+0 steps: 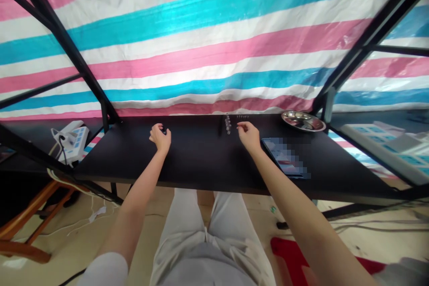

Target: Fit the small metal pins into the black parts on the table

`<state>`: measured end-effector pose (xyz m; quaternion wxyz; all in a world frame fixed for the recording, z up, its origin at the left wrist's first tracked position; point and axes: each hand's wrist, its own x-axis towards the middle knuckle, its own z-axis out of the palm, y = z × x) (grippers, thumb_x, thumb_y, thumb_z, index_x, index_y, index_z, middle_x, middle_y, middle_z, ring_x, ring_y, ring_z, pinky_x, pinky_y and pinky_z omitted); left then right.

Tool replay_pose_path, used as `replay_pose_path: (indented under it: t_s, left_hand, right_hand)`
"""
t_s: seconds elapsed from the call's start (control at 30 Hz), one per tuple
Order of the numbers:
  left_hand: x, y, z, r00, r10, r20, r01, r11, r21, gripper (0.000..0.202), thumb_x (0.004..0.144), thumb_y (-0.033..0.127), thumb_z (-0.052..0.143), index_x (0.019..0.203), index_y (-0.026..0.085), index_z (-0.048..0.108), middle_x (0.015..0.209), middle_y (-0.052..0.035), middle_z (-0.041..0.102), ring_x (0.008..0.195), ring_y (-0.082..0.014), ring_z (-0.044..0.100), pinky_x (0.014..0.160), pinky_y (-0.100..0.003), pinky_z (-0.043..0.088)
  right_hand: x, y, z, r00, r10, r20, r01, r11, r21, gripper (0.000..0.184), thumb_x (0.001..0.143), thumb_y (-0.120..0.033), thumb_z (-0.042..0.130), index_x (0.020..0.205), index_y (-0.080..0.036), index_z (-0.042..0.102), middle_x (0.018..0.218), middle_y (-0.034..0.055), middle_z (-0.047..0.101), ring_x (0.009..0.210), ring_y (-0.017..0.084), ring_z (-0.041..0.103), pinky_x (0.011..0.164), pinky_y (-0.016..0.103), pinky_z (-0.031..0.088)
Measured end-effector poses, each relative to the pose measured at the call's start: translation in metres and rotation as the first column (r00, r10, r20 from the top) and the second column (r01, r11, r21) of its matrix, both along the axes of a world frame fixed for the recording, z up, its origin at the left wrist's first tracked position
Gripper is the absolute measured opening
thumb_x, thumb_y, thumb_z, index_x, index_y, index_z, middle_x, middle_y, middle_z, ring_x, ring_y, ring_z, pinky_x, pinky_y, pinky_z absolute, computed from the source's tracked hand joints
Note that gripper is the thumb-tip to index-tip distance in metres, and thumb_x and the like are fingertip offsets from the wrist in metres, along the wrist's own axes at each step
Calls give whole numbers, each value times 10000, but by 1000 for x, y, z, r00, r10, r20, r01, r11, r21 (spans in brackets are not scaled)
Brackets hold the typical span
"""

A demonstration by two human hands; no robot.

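Note:
My left hand (160, 136) rests on the black table (201, 161) at centre left, fingers curled around a small dark object I cannot make out. My right hand (248, 136) lies on the table at centre right, fingers bent in a loose pinch near a short row of small clear beads or vials (228, 124). A thin dark stick (220, 125) lies just left of that row. A line of tiny dark pieces (243, 116) sits behind my right hand.
A flat tablet or phone (284, 157) lies right of my right hand. A shiny metal dish (303, 120) stands at the back right. A white power strip (72, 139) with cables sits on a lower shelf at left. Black frame bars rise on both sides.

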<state>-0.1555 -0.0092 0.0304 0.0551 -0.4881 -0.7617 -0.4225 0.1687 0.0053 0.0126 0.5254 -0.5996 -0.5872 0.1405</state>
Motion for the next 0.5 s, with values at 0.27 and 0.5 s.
replay_pose_path:
  t_s: [0.27, 0.5]
  left_hand:
    - [113, -6, -6, 567, -740, -362, 619, 673, -406, 490, 845, 273, 426, 1329, 253, 356, 1271, -79, 463, 1096, -239, 433, 887, -395, 349]
    - [159, 15, -19, 568, -747, -344, 510, 648, -565, 595, 850, 178, 373, 1412, 274, 202, 1393, -88, 344, 1162, -273, 389, 937, -484, 314]
  right_hand:
    - [-3, 19, -21, 944, 31, 328, 104, 916, -386, 255, 697, -310, 603, 914, -185, 651, 948, 74, 647, 913, 225, 570, 768, 341, 426]
    - [-17, 20, -23, 900, -26, 435, 199, 913, -356, 267, 717, -393, 594, 903, -214, 663, 1021, 84, 600, 989, 262, 505, 773, 382, 395]
